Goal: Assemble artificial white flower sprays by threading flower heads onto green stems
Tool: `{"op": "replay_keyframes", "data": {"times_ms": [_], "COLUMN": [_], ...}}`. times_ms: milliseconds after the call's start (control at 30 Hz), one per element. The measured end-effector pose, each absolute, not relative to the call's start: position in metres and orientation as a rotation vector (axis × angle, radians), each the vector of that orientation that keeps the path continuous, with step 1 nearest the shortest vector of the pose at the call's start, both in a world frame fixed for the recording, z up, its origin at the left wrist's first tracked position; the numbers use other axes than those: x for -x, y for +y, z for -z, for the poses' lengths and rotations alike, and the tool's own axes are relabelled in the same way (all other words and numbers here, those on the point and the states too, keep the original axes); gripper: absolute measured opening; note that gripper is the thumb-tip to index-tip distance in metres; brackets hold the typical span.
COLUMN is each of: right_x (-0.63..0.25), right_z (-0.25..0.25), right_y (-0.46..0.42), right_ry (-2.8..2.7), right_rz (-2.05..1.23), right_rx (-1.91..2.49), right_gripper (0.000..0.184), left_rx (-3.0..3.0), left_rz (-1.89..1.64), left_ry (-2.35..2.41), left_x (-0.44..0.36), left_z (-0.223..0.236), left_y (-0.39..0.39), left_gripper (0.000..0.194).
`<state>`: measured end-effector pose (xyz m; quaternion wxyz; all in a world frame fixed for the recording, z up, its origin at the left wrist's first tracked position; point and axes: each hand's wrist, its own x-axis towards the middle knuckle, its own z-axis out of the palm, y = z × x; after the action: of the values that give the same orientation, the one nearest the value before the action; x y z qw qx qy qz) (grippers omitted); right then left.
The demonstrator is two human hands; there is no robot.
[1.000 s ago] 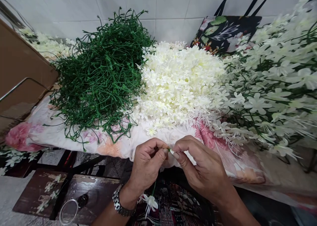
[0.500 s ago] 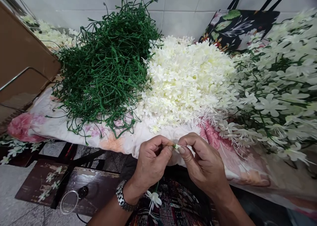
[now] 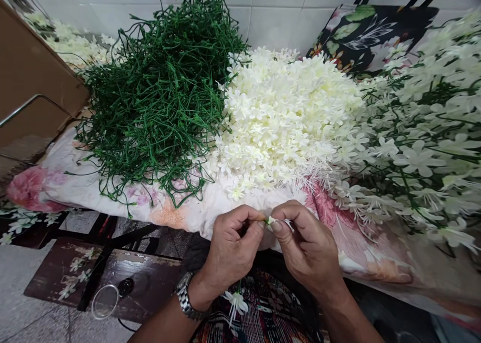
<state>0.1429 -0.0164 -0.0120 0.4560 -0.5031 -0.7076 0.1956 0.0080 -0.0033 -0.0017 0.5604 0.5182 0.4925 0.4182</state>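
Observation:
My left hand (image 3: 237, 242) is closed, pinching a green artificial flower stem whose tip shows between thumb and forefinger. My right hand (image 3: 306, 240) pinches a small white artificial flower (image 3: 271, 221) against that tip; most of the petals are hidden by the fingers. Below my left hand hangs another white flower (image 3: 236, 305) with long thin stamens, over the patterned clothing on my lap. Beyond my hands, a heap of loose white flower heads (image 3: 285, 117) lies beside a tangled pile of green stems (image 3: 161, 97).
Assembled white flower sprays (image 3: 421, 157) crowd the right side. A floral cloth (image 3: 128, 202) covers the work surface. At the back stands a black floral bag (image 3: 376, 39); a cardboard box (image 3: 33, 77) is at left. Lower left are a brown wooden stool (image 3: 146, 273) and a clear ring-shaped object (image 3: 105, 302).
The view has shifted slightly. Both hands keep their pinch, and the white flower between them sits a little differently at the stem tip.

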Motion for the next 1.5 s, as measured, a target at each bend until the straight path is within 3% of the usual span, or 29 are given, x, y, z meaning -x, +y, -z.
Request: {"op": "replay_keyframes", "data": {"times_ms": [833,1000,1100,1300,1500], "right_x": [-0.139,-0.148,-0.152,-0.15,-0.15], "right_z": [0.013,0.001,-0.007,-0.007,0.003], "right_y": [-0.013,-0.015,-0.017,-0.016,-0.014], "right_ry": [-1.728,-1.766,-1.78,-1.894,-1.902], "right_rz": [-0.422,-0.425,-0.33,-0.261,-0.298], "right_rx": [1.216,1.208,1.183,1.099,1.076], "right_gripper": [0.006,0.019,0.013,0.011,0.014], "left_rx": [-1.038,-0.807,-0.808,-1.022,-1.231], "left_rz": [-0.999,-0.974,-0.97,-1.017,-0.987], "left_ry": [1.117,1.031,1.037,1.061,1.137], "left_x": [-0.007,-0.001,0.0,-0.002,-0.006], "left_z": [0.004,0.003,0.003,0.006,0.002], "left_y": [0.001,0.002,0.001,-0.001,-0.003], "left_gripper": [0.009,0.024,0.028,0.014,0.013]}}
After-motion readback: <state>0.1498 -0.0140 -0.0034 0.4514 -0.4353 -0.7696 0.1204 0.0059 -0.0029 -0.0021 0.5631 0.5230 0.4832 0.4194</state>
